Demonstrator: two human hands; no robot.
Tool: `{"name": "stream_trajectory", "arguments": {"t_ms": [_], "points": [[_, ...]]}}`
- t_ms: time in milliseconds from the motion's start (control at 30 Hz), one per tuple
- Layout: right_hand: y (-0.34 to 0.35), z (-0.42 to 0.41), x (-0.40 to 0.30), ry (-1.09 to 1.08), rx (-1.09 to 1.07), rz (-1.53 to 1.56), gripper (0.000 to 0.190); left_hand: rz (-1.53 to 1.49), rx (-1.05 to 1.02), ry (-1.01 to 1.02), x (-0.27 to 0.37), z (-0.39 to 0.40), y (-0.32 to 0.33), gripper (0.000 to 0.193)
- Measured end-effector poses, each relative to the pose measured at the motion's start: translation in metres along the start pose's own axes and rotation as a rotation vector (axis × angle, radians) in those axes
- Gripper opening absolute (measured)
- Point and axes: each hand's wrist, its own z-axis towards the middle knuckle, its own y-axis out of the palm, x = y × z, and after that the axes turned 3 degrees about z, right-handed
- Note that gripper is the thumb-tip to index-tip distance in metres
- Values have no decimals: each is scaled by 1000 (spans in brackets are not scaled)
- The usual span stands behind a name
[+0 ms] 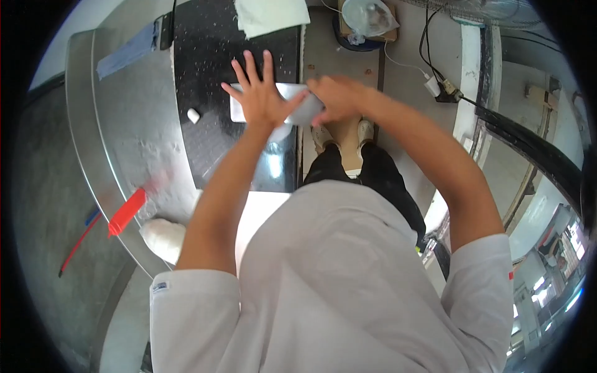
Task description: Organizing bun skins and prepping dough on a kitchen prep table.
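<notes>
My left hand (261, 95) is spread over a flat, shiny white rectangular piece (237, 110) on the black speckled counter (224, 154). Its fingers are apart, and the palm hides the middle of the piece. At the counter's right edge, my right hand (338, 98) grips the end of a smooth grey flat piece (304, 111), slightly blurred. Whether the white and grey parts belong to one object I cannot tell, since the left hand covers where they meet. Left of the hands lies a small white lump (193, 115).
A pale cloth (273, 16) lies at the counter's far end. Left are a metal surface (140, 116), a blue-grey strip (128, 51), a red object (127, 212) and a white bundle (163, 240). Plugs and cables (445, 88), plus a bagged bowl (368, 18), are right.
</notes>
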Motion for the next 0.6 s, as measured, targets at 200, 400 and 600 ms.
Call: {"name": "stream_trajectory", "arguments": {"t_ms": [200, 400, 600], "points": [[-64, 11, 23, -65, 82, -184, 76, 49, 105, -95, 24, 44, -14, 121], [-9, 9, 6, -18, 55, -12, 71, 29, 26, 34, -6, 21, 12, 119], [-18, 5, -16, 57, 136, 35, 73, 72, 122, 155, -14, 41, -17, 119]]}}
